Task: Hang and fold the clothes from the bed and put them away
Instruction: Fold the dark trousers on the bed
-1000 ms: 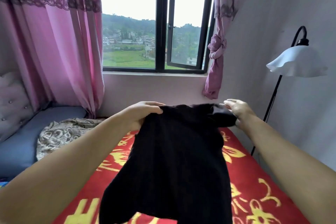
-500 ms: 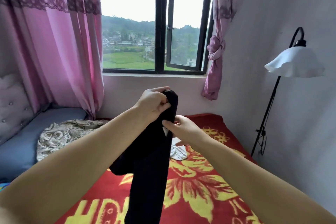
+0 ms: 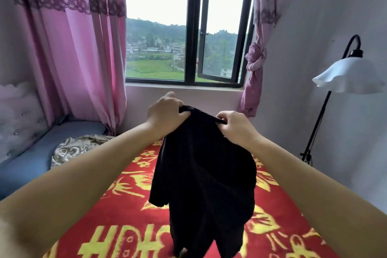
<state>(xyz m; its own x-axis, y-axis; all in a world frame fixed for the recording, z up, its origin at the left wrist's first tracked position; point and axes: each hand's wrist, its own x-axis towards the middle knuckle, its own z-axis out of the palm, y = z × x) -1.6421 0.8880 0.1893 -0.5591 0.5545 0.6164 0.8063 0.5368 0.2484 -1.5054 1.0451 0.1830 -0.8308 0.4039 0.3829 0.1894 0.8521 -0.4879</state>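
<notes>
Both hands grip one black garment [image 3: 206,165] by its top edge — my left hand [image 3: 165,112] and right hand [image 3: 235,126] curled closed on it — above the red bedspread [image 3: 125,205].

1. Both hands, left [image 3: 165,114] and right [image 3: 235,130], grip the top edge of the black garment [image 3: 205,174], which hangs below the grip and hides the bedspread [image 3: 129,205] straight beneath it.
2. Beyond the grip stand the wall and the window sill [image 3: 184,86].
3. Right of the grip, the wall and the floor lamp [image 3: 347,75] close that side.
4. Left of the grip lies open bedspread, then a patterned cloth [image 3: 77,148] and the pink curtain [image 3: 69,48].
</notes>
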